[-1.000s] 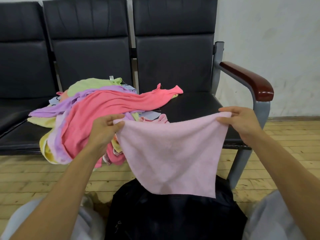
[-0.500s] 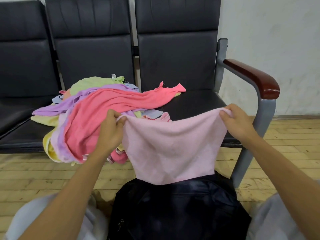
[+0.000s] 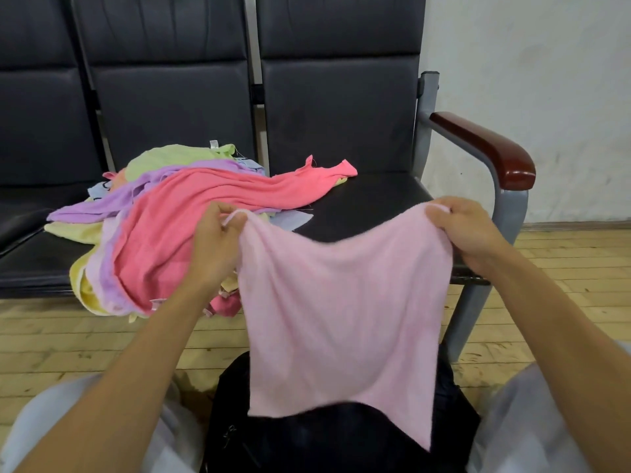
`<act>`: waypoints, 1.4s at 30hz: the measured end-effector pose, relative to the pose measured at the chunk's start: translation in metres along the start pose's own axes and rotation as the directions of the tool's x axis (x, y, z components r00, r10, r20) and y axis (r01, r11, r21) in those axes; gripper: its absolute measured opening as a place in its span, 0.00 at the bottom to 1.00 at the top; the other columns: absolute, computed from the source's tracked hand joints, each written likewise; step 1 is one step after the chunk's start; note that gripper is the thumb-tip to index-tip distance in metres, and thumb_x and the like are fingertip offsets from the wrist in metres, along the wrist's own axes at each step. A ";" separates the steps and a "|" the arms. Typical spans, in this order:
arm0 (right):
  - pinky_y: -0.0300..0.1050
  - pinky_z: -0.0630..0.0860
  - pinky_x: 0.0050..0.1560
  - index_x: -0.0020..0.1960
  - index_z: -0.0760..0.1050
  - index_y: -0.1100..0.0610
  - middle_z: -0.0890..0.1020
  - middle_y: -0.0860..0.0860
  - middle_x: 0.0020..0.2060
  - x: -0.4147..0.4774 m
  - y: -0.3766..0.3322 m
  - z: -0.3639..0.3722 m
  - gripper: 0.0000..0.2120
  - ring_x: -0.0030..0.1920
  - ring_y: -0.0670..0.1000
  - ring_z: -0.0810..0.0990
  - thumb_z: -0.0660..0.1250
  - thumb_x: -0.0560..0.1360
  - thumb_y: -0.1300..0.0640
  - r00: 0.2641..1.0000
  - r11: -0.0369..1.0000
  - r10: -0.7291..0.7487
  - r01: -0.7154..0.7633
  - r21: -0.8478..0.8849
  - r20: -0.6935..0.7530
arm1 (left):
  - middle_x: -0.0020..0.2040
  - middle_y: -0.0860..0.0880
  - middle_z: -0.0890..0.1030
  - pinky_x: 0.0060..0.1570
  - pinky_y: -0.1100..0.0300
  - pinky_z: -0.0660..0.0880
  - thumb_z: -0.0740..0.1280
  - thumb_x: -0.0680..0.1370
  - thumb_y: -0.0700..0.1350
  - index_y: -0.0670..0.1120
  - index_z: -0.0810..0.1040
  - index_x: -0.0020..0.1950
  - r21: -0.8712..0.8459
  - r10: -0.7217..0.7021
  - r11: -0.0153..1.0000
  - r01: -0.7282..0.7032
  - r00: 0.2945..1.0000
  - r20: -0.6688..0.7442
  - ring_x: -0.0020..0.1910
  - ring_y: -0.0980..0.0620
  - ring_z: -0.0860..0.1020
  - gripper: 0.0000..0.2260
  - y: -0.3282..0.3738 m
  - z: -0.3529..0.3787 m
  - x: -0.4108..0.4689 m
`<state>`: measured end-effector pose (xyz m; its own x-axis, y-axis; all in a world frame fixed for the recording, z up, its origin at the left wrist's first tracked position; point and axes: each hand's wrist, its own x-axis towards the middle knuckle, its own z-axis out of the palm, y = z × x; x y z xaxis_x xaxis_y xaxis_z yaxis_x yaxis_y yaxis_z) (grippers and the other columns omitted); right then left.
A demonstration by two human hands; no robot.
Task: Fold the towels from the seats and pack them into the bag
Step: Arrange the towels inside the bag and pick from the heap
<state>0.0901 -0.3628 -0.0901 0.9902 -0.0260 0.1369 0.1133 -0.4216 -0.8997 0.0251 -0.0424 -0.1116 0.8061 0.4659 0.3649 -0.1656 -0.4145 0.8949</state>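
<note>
Towel (image 3: 341,302) shaken out over bag (image 3: 341,442)
Left hand (image 3: 215,247) and right hand (image 3: 467,230) pinch its top corners; it hangs lower now, ready for folding.

A row of black seats (image 3: 368,206) stands on a wood floor (image 3: 68,343). A heap of towels (image 3: 164,227) lies on the middle seat. One end reaches onto the right seat. A black bag (image 3: 341,435) sits down in front.
</note>
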 end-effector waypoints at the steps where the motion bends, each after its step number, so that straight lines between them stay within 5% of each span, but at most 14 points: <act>1: 0.43 0.69 0.44 0.57 0.77 0.58 0.79 0.55 0.52 0.001 -0.001 -0.002 0.11 0.50 0.52 0.75 0.57 0.82 0.56 0.993 0.999 -0.028 0.023 -0.048 -0.118 | 0.42 0.56 0.74 0.37 0.67 0.68 0.63 0.81 0.42 0.46 0.72 0.52 0.102 0.078 0.992 -0.070 0.994 -0.075 0.41 0.55 0.71 0.01 0.000 -0.003 0.001; 5: 0.42 0.66 0.50 0.62 0.74 0.60 0.75 0.52 0.50 0.000 -0.003 -0.007 0.13 0.50 0.50 0.71 0.56 0.84 0.56 0.941 0.973 -0.157 0.095 -0.211 -0.301 | 0.45 0.56 0.76 0.43 0.62 0.65 0.63 0.81 0.43 0.47 0.76 0.53 0.237 0.216 0.956 -0.173 0.961 -0.170 0.45 0.55 0.72 0.04 0.001 -0.011 0.002; 17: 0.42 0.68 0.52 0.59 0.79 0.63 0.82 0.59 0.52 0.003 0.005 -0.012 0.15 0.48 0.50 0.74 0.63 0.81 0.53 0.916 0.924 -0.262 0.147 -0.353 -0.303 | 0.36 0.59 0.78 0.38 0.71 0.67 0.65 0.80 0.44 0.50 0.81 0.47 0.254 0.266 0.941 -0.225 0.953 -0.142 0.35 0.60 0.73 0.06 -0.007 -0.016 0.008; 21: 0.42 0.67 0.49 0.55 0.80 0.62 0.83 0.59 0.47 0.004 0.008 -0.014 0.14 0.44 0.51 0.75 0.63 0.81 0.53 0.911 0.898 -0.292 0.157 -0.412 -0.290 | 0.41 0.47 0.83 0.48 0.50 0.74 0.68 0.78 0.44 0.47 0.84 0.48 0.321 0.325 0.908 -0.269 0.936 -0.134 0.41 0.44 0.77 0.06 -0.011 -0.022 0.009; 24: 0.42 0.68 0.49 0.54 0.81 0.62 0.83 0.58 0.46 0.006 0.012 -0.013 0.15 0.43 0.52 0.76 0.63 0.81 0.51 0.919 0.887 -0.274 0.128 -0.443 -0.284 | 0.35 0.43 0.82 0.41 0.49 0.76 0.69 0.77 0.45 0.52 0.83 0.42 0.274 0.280 0.931 -0.240 0.953 -0.114 0.34 0.40 0.77 0.06 -0.012 -0.022 0.009; 28: 0.49 0.78 0.54 0.55 0.80 0.60 0.83 0.57 0.46 0.008 0.018 -0.010 0.15 0.43 0.55 0.81 0.64 0.80 0.49 0.925 0.893 -0.244 0.099 -0.438 -0.290 | 0.34 0.57 0.79 0.42 0.50 0.76 0.68 0.78 0.44 0.45 0.85 0.51 0.294 0.258 0.929 -0.225 0.963 -0.077 0.34 0.43 0.77 0.07 -0.014 -0.022 0.010; 31: 0.48 0.78 0.55 0.55 0.81 0.59 0.83 0.56 0.44 0.010 0.021 -0.009 0.15 0.42 0.55 0.81 0.65 0.79 0.49 0.924 0.888 -0.246 0.095 -0.449 -0.291 | 0.35 0.55 0.79 0.41 0.51 0.75 0.67 0.78 0.44 0.45 0.85 0.51 0.290 0.250 0.932 -0.219 0.965 -0.074 0.31 0.48 0.74 0.07 -0.015 -0.022 0.011; 42: 0.43 0.76 0.51 0.55 0.83 0.61 0.85 0.57 0.47 0.006 0.020 -0.015 0.14 0.41 0.51 0.78 0.74 0.73 0.54 0.929 0.929 -0.174 0.045 -0.368 -0.327 | 0.43 0.52 0.81 0.50 0.56 0.70 0.70 0.76 0.42 0.43 0.85 0.51 0.335 0.273 0.915 -0.225 0.956 -0.103 0.45 0.51 0.76 0.07 -0.012 -0.021 0.010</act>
<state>0.0966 -0.3856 -0.1013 0.8736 -0.2468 0.4195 0.1200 -0.7261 -0.6771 0.0233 -0.0162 -0.1136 0.6669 0.4130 0.6202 -0.1431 -0.7458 0.6506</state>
